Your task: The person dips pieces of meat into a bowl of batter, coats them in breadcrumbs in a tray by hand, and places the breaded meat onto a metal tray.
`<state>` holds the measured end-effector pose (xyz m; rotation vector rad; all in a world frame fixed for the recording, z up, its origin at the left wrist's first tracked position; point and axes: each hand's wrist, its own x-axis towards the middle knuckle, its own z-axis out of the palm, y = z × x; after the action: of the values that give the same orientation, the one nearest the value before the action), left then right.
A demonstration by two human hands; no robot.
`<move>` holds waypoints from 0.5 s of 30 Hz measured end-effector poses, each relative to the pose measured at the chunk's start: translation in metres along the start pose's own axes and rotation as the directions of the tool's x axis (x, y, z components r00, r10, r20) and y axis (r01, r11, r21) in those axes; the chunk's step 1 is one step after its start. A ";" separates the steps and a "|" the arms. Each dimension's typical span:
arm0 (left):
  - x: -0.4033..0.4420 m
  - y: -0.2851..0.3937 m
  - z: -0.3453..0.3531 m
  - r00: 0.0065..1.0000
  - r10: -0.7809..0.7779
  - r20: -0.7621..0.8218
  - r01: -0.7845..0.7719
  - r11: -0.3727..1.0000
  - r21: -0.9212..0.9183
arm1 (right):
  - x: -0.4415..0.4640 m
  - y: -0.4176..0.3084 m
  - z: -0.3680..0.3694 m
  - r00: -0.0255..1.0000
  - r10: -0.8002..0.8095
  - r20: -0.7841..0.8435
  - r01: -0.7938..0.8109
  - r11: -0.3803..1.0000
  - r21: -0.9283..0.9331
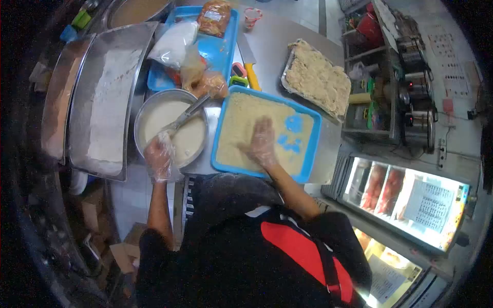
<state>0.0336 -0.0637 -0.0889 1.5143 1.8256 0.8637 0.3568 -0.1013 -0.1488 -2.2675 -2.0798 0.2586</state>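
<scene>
My left hand (158, 156), in a clear plastic glove, is closed on the handle end of metal tongs (186, 114) over the near left rim of a round metal bowl of pale batter (173, 128). My right hand (262, 143), also gloved, rests flat with fingers spread on the yellowish crumbs (237, 119) in a blue tray (217, 134). Blue patches of the tray's bottom show through the crumbs to the right of this hand. Whether anything lies under the palm is hidden.
Long metal pans of flour (114, 102) and orange powder (62, 102) stand left. Behind are a blue tray (233, 36) with bags, a yellow-handled knife (251, 76) and a red-patterned cup (252, 18). A foil tray of breaded pieces (316, 79) sits right, near a lit display fridge (400, 197).
</scene>
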 end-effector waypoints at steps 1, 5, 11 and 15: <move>-0.004 -0.011 0.000 0.999 -0.022 0.031 0.026 0.990 -0.137 | -0.006 -0.010 -0.005 0.992 0.002 0.127 0.002 0.999 -0.033; -0.004 -0.001 -0.005 0.995 0.037 0.089 -0.011 0.962 -0.273 | -0.001 -0.003 -0.013 0.996 0.002 0.091 -0.001 1.000 -0.004; -0.002 -0.002 -0.007 0.995 0.098 0.038 -0.098 0.995 0.019 | -0.018 0.016 0.022 0.999 -0.008 -0.040 0.014 0.990 0.138; -0.002 0.015 -0.003 0.995 0.100 0.007 -0.099 0.991 -0.094 | 0.002 0.043 -0.001 0.954 0.097 0.282 -0.168 0.956 0.239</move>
<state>0.0399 -0.0642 -0.0752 1.5590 1.6891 0.9716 0.3992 -0.1035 -0.1548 -2.3173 -1.8625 0.8383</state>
